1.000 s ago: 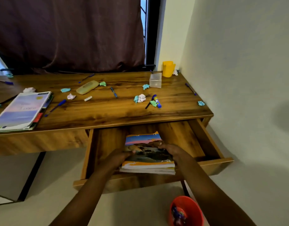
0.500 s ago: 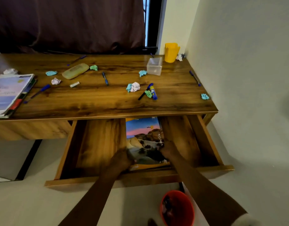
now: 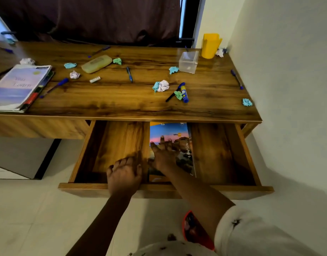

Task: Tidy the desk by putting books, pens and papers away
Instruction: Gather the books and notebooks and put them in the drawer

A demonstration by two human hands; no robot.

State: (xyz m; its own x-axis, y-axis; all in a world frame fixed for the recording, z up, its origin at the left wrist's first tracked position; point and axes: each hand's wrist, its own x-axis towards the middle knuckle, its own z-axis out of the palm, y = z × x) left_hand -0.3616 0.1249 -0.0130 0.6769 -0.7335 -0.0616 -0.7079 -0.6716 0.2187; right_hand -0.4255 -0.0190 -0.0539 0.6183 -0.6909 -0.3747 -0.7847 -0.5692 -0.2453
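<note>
Your right hand lies flat and spread on the book in the open drawer, your left hand open and empty at its front edge — shut the drawer early and you may pinch fingers.

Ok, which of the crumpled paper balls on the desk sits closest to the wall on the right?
The teal paper ball near the desk's front right corner. It lies alone by the right edge; the other front ones cluster mid-desk beside the blue marker.
</note>
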